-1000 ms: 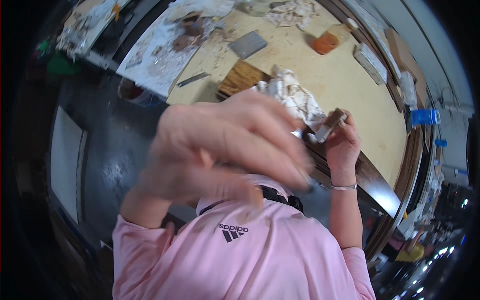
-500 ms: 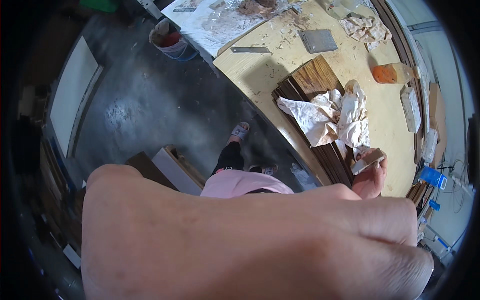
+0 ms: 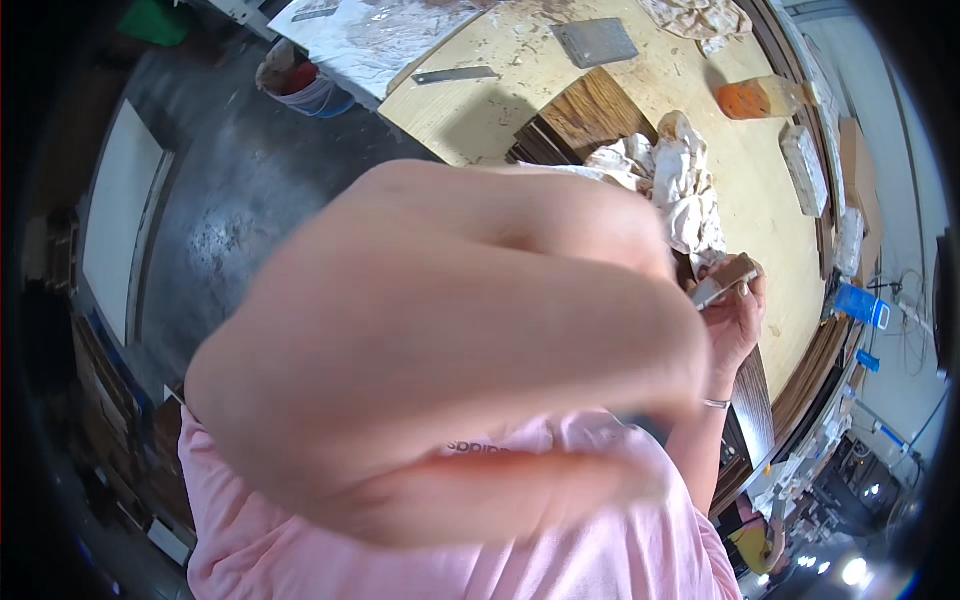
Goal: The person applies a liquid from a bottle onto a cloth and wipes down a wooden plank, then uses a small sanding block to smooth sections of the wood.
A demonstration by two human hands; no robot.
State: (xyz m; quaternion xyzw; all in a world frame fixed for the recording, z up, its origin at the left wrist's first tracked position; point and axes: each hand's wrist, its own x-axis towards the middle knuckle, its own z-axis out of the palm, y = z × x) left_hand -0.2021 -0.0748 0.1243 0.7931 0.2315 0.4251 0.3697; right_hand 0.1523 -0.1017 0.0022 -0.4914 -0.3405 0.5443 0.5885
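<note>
My left hand (image 3: 450,310) fills the middle of the view, very close and blurred. Its fingers bend toward the right, the thumb stands apart below them, and nothing shows in it. My right hand (image 3: 735,325) is closed around a small rectangular block (image 3: 727,283) with a brown top and a pale side. Just beyond that hand lies a crumpled, stained white cloth (image 3: 688,190). The cloth rests over a stack of dark brown wooden boards (image 3: 590,115), whose top board has a streaked grain. My left hand hides much of the stack.
The pale worktable (image 3: 765,215) carries a flat grey plate (image 3: 595,42), a metal strip (image 3: 455,75), a bottle of orange liquid (image 3: 755,99) and a wrapped white block (image 3: 803,170). A lined bucket (image 3: 308,90) stands on the floor. A white panel (image 3: 120,220) is at the left.
My left hand has come away from the bottom of the view, so its fingers and my pink shirt now show. The table scene has shifted up and left. My right hand still holds the block.
</note>
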